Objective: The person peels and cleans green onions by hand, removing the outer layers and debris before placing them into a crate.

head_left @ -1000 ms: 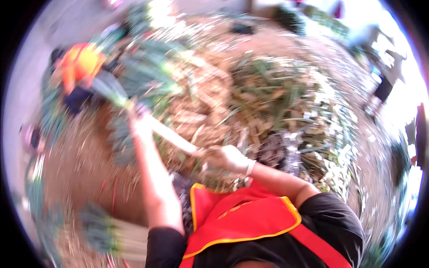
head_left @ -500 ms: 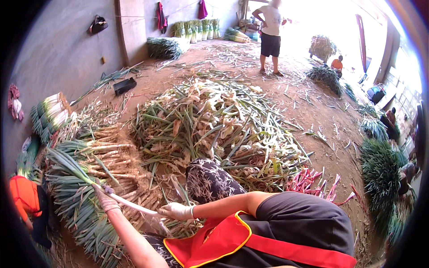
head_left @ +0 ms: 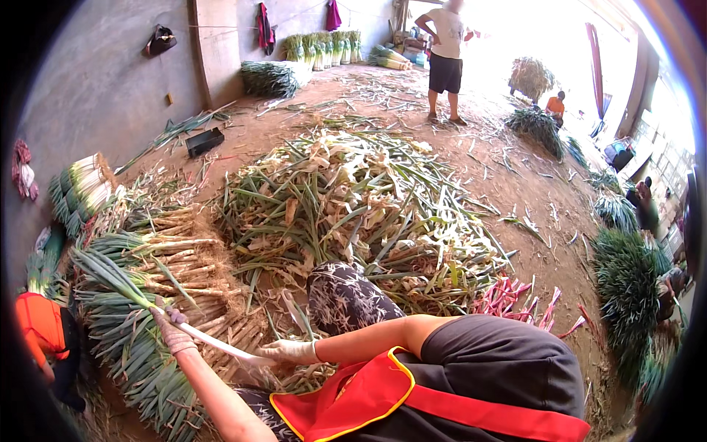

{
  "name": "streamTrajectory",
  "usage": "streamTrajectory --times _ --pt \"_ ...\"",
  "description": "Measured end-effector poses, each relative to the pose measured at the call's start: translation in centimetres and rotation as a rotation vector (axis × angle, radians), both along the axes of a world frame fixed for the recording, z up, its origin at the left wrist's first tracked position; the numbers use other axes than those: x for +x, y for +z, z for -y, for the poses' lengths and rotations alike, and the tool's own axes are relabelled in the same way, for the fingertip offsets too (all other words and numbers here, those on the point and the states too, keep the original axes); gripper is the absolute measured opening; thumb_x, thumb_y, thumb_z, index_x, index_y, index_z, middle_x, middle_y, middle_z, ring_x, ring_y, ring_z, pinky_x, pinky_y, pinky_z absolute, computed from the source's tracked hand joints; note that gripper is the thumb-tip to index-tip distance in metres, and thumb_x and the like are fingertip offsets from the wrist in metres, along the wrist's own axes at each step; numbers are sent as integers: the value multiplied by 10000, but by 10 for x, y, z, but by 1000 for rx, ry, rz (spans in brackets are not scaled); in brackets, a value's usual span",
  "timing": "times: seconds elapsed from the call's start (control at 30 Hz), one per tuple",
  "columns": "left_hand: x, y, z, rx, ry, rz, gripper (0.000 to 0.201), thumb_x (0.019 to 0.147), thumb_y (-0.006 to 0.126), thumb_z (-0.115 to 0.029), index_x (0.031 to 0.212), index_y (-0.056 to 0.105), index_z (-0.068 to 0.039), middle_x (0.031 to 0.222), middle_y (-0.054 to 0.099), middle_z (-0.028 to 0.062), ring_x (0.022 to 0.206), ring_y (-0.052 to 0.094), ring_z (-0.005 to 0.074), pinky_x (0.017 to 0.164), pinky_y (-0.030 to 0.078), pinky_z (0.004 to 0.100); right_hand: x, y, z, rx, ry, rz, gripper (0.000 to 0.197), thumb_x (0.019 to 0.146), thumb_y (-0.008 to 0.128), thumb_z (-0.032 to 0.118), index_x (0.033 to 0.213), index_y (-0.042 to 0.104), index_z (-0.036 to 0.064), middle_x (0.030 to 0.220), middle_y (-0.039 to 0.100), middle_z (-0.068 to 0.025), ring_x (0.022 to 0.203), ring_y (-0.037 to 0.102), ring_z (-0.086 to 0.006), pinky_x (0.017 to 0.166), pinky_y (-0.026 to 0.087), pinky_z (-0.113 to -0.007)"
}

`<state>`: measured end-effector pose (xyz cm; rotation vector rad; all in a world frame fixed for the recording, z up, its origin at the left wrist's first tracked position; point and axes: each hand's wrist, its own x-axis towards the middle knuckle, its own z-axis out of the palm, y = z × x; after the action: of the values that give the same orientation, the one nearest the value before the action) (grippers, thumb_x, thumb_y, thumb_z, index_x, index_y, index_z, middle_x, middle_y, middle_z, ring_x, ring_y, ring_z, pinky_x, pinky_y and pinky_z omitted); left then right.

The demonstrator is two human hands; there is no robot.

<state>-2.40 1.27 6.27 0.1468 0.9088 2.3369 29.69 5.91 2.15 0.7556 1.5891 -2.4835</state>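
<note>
- Stalk of long green onion (head_left: 210, 340) slants across in front of the person, leaves toward the upper left, white shaft toward the lower right.
- Left hand (head_left: 171, 329), gloved, is wrapped round the stalk where green turns white.
- Right hand (head_left: 291, 352), in a pale glove, touches the stalk's white end; how tightly its fingers are closed I cannot tell.
- Beneath and beside the left hand lies a thick row of onions (head_left: 136, 342), roots pointing right.
- Beyond the patterned knee (head_left: 346, 298) rises a heap of loose leaves (head_left: 353, 199).
- Pink and red strips (head_left: 508, 298) lie on the floor (head_left: 508, 199) right of the heap.
</note>
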Motion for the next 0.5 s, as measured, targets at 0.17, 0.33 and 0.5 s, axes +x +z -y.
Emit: streamTrajectory --times 0.17,0.33,0.5 --pt "0 -1 -1 61 18 31 492 937 430 -526 1319 449 -216 659 421 -57 434 316 60 367 278 184 -4 0 -6 71 -20 -31 364 954 500 364 773 618 70 581 506 5 451 478 -123 410 382 -297" --pt "12 4 -19 28 7 35 485 941 422 -527 1317 452 -221 664 414 -57 446 316 59 369 275 191 -2 -41 -33 1582 101 -497 174 832 581 204 769 621 46 675 609 -114 570 605 -290 538 489 -397" --pt "5 14 9 -68 123 29 482 939 424 -532 1317 450 -233 654 396 -61 435 303 58 366 270 192 -10 -32 -17 1610 231 -265 176 755 642 203 814 630 37 753 638 -159 700 647 -313 605 503 -418"
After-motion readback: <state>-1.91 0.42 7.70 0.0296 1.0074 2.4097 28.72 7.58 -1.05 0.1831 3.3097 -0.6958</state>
